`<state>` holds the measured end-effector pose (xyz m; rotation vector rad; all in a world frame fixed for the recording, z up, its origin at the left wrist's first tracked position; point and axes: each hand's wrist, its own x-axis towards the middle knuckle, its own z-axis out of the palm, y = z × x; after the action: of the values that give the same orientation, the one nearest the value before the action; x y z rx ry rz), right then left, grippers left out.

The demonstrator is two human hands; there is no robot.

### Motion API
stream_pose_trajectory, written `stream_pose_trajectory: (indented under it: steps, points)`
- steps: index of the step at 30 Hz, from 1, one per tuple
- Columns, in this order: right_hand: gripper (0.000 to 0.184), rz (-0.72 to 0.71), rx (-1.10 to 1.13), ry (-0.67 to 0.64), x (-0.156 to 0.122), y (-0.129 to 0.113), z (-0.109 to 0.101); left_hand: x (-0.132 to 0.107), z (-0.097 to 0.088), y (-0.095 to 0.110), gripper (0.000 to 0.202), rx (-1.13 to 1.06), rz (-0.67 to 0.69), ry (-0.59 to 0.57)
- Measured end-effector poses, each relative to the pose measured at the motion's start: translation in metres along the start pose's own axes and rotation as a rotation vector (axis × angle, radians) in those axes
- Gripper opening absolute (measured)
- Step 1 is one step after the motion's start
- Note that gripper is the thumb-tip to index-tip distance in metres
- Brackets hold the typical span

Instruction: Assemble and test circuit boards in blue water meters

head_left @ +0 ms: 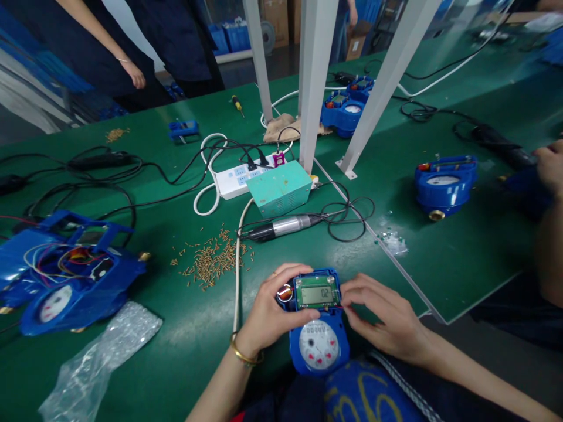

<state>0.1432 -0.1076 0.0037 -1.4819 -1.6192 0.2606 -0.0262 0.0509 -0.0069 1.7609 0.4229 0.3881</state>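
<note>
In front of me is a blue water meter (319, 346) with its electronics box uncovered. A green circuit board with a lit display (317, 295) shows in the box, above the white dial with red pointers. My left hand (275, 302) grips the box from the left, fingers over its top edge and thumb along its lower edge. At the box's right edge my right hand (380, 313) has its thumb and fingertips pinched together. A thin red wire seems to run into that pinch, but the fingertips hide what is between them.
Brass screws (213, 258) lie scattered beside an electric screwdriver (285, 225). Behind are a green metal box (281, 187), a power strip (233, 181) and metal posts (316, 82). Blue meters stand left (74, 275) and right (444, 184). A co-worker's hand (552, 167) is at far right.
</note>
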Motion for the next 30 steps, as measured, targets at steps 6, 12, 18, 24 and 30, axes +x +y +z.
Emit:
stream_pose_trajectory:
  steps: [6, 12, 18, 24, 30]
  points:
    - [0.03, -0.042, -0.178, 0.257, -0.006, -0.003, 0.019, -0.001, 0.0, -0.01, 0.059, 0.058, 0.091, 0.039]
    - [0.024, -0.017, -0.311, 0.176, -0.017, 0.0, 0.019, -0.001, 0.004, -0.015, 0.058, 0.044, 0.122, 0.071]
    - [0.016, -0.037, -0.447, 0.157, -0.02, -0.004, 0.019, -0.001, 0.004, -0.012, 0.056, 0.054, 0.11, 0.073]
    - [0.04, -0.105, -0.418, 0.032, -0.034, 0.0, 0.013, -0.001, 0.003, -0.01, 0.055, 0.083, 0.083, 0.083]
    - [0.052, -0.086, -0.343, 0.008, -0.037, 0.004, 0.0, 0.0, 0.003, -0.004, 0.052, 0.096, 0.064, 0.076]
